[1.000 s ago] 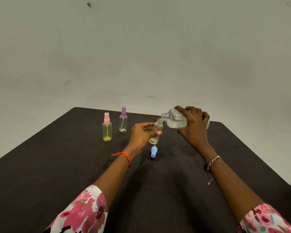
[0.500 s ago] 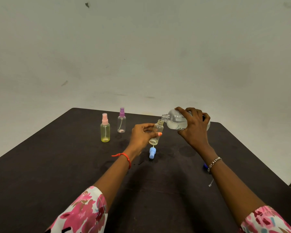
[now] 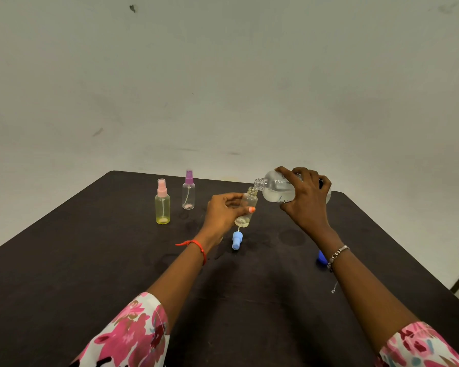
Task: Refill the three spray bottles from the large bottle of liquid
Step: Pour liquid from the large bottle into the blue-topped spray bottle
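the left hand (image 3: 224,211) is gripping the small open bottle (image 3: 245,209), lifted and tilted, just above its blue spray cap (image 3: 237,240). the right hand (image 3: 306,200) is clasping the large bottle (image 3: 276,190), tipped — its mouth touching the small neck. better to be pouring slowly, keeping both mouths aligned — spilling seems easy here.

Your right hand (image 3: 306,200) covers half the big bottle (image 3: 274,190) (its print unreadable); nearer you than that bottle, your wrist (image 3: 335,256) hides most of a blue thing (image 3: 320,257).
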`<state>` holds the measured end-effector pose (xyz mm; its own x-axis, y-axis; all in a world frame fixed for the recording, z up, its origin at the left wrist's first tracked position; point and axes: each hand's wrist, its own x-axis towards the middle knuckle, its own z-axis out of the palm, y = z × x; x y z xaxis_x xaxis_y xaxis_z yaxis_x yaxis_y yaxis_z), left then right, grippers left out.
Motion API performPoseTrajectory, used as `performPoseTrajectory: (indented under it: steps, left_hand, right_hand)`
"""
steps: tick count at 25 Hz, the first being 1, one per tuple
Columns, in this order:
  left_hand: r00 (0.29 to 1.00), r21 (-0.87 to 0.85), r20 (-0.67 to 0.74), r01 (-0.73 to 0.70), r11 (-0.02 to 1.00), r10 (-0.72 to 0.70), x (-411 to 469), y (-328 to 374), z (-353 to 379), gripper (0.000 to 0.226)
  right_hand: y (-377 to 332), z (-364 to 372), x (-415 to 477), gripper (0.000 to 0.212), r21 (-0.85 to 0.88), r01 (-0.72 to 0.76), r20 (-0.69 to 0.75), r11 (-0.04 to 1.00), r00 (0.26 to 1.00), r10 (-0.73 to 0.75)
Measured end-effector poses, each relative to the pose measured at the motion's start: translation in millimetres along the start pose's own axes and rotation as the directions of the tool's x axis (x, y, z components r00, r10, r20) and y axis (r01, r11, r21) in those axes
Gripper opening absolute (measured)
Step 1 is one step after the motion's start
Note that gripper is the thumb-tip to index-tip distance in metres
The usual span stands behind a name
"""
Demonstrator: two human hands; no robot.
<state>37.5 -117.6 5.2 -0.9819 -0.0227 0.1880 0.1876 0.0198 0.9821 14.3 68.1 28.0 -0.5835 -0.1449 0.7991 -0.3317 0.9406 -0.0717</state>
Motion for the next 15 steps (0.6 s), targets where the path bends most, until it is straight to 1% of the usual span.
performPoseTrajectory:
  steps: [15]
  left_hand:
    - [1.0, -0.019, 0.005, -0.013, 1.0, 0.013, -3.7, 5.5, 1.8, 0.043]
  right_hand:
    - [-1.1, -8.5, 1.8, 0.07, 0.0, -0.005, 0.015, 1.0, 1.0, 0.005]
